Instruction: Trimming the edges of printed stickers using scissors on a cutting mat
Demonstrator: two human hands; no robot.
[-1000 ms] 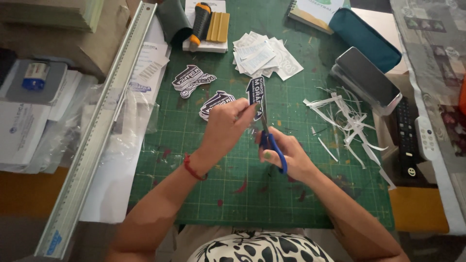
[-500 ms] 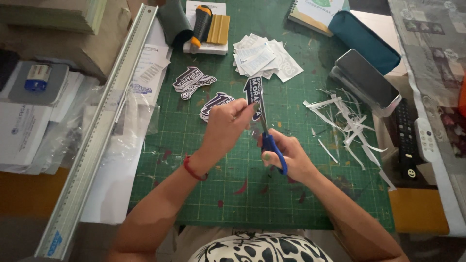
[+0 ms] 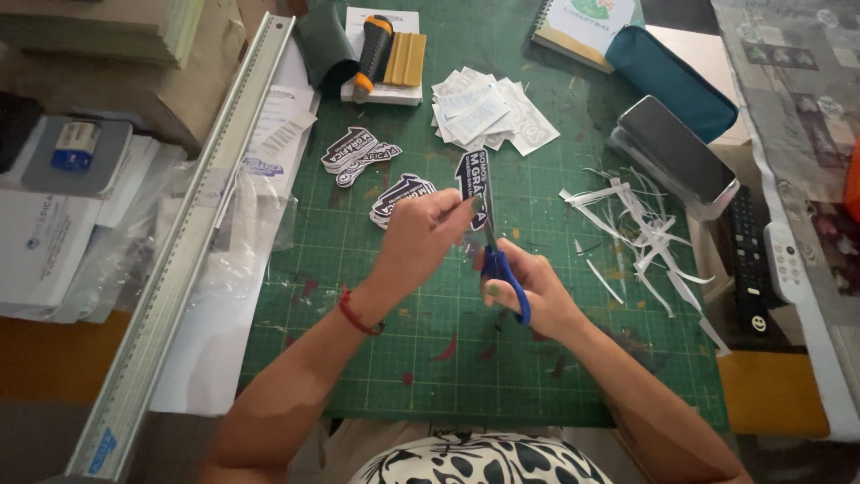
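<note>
The left hand [image 3: 421,240] pinches the dark sticker [image 3: 475,184] upright, so the right hand [image 3: 528,291], clamped on blue scissors [image 3: 502,273], trims its edge.

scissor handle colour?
Blue, on the scissors in the right hand; head view.

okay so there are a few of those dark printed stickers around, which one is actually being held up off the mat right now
The upright dark sticker pinched in the left hand, at the blue scissors in the right hand. The other two piles lie flat on the green mat.
</note>
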